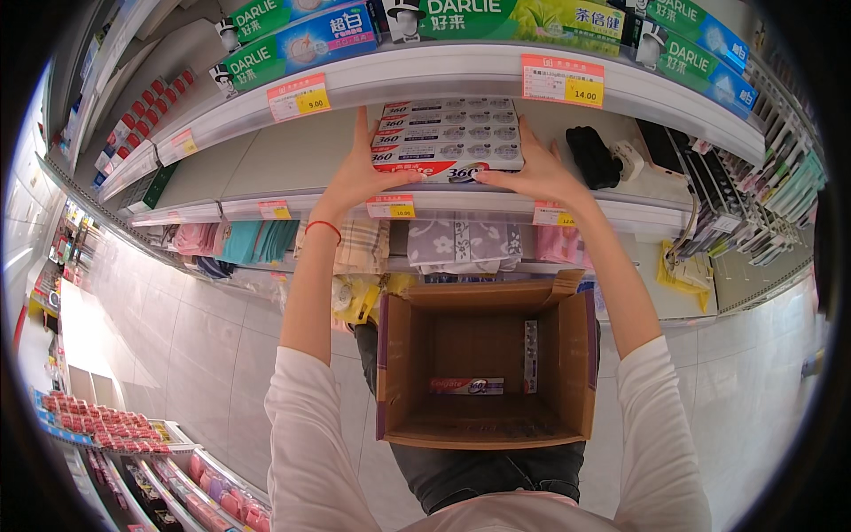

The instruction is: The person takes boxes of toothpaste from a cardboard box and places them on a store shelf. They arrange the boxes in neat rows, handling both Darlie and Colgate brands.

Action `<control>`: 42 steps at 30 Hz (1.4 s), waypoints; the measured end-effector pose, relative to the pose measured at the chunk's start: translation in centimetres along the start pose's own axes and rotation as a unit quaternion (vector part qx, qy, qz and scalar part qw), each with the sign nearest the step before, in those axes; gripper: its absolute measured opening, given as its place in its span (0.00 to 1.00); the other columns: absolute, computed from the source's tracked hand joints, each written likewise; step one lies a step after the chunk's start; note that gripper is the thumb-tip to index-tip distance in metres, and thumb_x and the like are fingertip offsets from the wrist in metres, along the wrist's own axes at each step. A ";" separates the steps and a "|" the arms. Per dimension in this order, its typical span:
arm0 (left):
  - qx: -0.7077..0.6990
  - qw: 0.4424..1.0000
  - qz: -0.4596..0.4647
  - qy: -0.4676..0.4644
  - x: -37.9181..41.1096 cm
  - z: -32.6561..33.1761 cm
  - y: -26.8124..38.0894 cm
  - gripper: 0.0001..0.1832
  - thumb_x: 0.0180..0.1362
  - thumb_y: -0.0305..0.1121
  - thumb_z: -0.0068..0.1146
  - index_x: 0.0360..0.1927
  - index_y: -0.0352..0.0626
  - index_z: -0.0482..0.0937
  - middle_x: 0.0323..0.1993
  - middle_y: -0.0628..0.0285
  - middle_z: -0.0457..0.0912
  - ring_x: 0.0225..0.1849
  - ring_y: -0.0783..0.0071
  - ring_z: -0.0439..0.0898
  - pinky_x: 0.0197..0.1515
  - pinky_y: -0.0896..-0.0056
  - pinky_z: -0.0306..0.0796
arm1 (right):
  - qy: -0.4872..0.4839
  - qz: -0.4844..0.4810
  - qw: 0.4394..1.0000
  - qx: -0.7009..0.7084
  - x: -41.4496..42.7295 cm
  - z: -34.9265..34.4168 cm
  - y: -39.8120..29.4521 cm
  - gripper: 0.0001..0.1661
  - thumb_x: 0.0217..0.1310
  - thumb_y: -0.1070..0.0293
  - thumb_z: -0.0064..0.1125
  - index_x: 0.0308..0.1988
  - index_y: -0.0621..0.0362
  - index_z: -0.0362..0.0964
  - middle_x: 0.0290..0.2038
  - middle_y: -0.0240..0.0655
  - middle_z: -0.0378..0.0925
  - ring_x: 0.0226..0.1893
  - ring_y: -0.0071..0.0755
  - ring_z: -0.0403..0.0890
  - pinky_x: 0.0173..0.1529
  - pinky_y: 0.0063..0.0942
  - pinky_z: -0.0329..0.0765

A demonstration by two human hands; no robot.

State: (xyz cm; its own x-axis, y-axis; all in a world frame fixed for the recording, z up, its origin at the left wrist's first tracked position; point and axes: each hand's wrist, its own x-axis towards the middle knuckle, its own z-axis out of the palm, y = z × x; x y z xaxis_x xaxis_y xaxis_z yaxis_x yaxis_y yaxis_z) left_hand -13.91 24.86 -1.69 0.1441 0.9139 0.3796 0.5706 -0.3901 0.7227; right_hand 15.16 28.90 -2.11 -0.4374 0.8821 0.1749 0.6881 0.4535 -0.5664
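A block of several Colgate toothpaste boxes (449,136) sits on the middle shelf (286,156), packed in rows. My left hand (359,174) clasps its left side, with the thumb across the front face. On the opposite side my right hand (542,169) presses the right end, its thumb also on the front. Below my arms, an open cardboard carton (485,429) rests at my legs. Inside it I see one Colgate box (467,386) near the front wall and another toothpaste box (530,357) by the right wall.
Darlie toothpaste boxes (465,20) line the shelf above, whose price-tag rail (425,73) overhangs my hands. A black pouch (592,157), a white charger-like object (627,159) and a phone-like slab (661,147) lie to the right. Folded towels (459,243) fill the shelf below.
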 end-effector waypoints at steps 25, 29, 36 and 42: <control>-0.046 0.999 0.021 -0.012 0.0 0.2 0.2 0.74 0.40 0.38 0.79 0.73 0.44 0.23 0.67 0.38 0.58 0.68 0.51 0.63 0.67 0.57 0.64 | 0.004 -0.005 1.000 0.014 0.0 -0.3 -0.1 0.74 0.38 0.31 0.68 0.69 0.68 0.40 0.69 0.55 0.51 0.72 0.57 0.47 0.68 0.68 0.42; -0.058 0.998 0.023 -0.003 0.3 0.3 0.3 0.76 0.36 0.40 0.81 0.73 0.43 0.23 0.66 0.38 0.60 0.67 0.51 0.65 0.66 0.57 0.65 | 0.018 -0.009 1.000 0.008 0.1 -0.1 0.3 0.73 0.38 0.31 0.67 0.69 0.66 0.41 0.68 0.54 0.53 0.72 0.54 0.50 0.68 0.67 0.44; -0.006 0.999 0.005 0.053 0.4 0.4 -0.7 0.75 0.34 0.41 0.82 0.73 0.40 0.31 0.66 0.35 0.60 0.67 0.50 0.65 0.65 0.58 0.66 | 0.044 -0.012 0.999 -0.006 -0.1 0.3 -0.4 0.74 0.39 0.29 0.66 0.68 0.71 0.43 0.68 0.57 0.54 0.71 0.53 0.53 0.69 0.64 0.45; -0.026 0.998 -0.025 0.052 0.4 0.4 -0.7 0.74 0.33 0.45 0.82 0.73 0.37 0.34 0.65 0.30 0.59 0.67 0.50 0.66 0.65 0.59 0.66 | 0.074 0.007 0.996 -0.045 0.0 0.7 -0.4 0.74 0.39 0.28 0.65 0.67 0.74 0.44 0.65 0.58 0.59 0.68 0.55 0.59 0.69 0.61 0.49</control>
State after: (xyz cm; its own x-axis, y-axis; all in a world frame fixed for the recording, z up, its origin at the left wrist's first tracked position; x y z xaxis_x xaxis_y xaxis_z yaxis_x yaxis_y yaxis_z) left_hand -13.88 25.55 -2.25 0.0308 0.9169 0.3980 0.5319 -0.3522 0.7701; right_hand 14.46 28.62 -2.44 -0.3413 0.8947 0.2883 0.7461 0.4444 -0.4958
